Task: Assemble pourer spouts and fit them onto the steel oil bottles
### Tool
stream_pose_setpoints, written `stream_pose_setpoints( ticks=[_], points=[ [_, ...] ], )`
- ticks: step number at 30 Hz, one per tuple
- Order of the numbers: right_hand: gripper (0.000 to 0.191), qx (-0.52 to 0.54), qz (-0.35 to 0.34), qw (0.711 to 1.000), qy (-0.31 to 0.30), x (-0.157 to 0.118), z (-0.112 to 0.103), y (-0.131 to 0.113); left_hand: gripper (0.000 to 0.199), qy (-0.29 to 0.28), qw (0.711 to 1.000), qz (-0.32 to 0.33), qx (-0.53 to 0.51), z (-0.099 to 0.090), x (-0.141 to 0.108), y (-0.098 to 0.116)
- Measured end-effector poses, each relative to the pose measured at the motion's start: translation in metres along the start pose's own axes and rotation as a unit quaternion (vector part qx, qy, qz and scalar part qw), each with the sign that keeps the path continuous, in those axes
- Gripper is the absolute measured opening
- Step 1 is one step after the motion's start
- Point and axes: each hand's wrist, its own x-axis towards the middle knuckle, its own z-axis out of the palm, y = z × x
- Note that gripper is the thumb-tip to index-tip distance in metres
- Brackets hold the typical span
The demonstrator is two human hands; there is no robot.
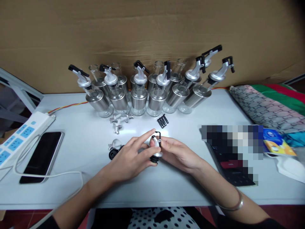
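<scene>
Between both hands, over the near middle of the table, is a silver pourer spout (156,147) with a black lever on top and a black ribbed stopper below. My left hand (130,158) grips its body from the left, the index finger stretched up to the lever. My right hand (177,153) holds it from the right, thumb and fingers pressed around the lever side. Several black levers (163,121) lie beyond the hands. Loose silver spout parts (117,128) lie to their left. Beside my left hand are a black stopper (112,154) and another silver part (116,144).
Several glass bottles with steel sleeves (138,101) stand at the back, the front ones fitted with spouts. A phone (42,156), a power strip (17,140) and a white cable are at left. A dark, partly blurred object (226,159), a blue-yellow packet (277,141) and fabric lie right.
</scene>
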Motion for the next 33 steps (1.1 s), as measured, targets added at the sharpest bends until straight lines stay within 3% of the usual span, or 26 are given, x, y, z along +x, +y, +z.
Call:
stream_pose_setpoints(
  ticks=[6, 22, 28, 33],
  points=[
    [0.025, 0.024, 0.0, 0.999, -0.048, -0.0009, 0.0005, -0.0009, 0.023, 0.007, 1.0, -0.005, -0.011, 0.0003, 0.0004, 0.0013],
    [0.025, 0.066, 0.011, 0.998, -0.012, -0.0014, -0.0001, -0.0011, 0.023, 0.024, 0.999, -0.005, -0.024, 0.002, -0.0004, 0.0001],
    [0.03, 0.063, 0.018, 0.998, 0.022, 0.0004, -0.0013, 0.0021, 0.024, -0.01, 1.0, -0.002, 0.009, 0.0031, -0.0014, 0.0011],
    [0.027, 0.052, 0.014, 0.998, 0.012, 0.0022, -0.0025, -0.0016, 0.025, -0.031, 0.999, -0.009, 0.025, 0.0068, -0.0033, 0.0045]
  ],
)
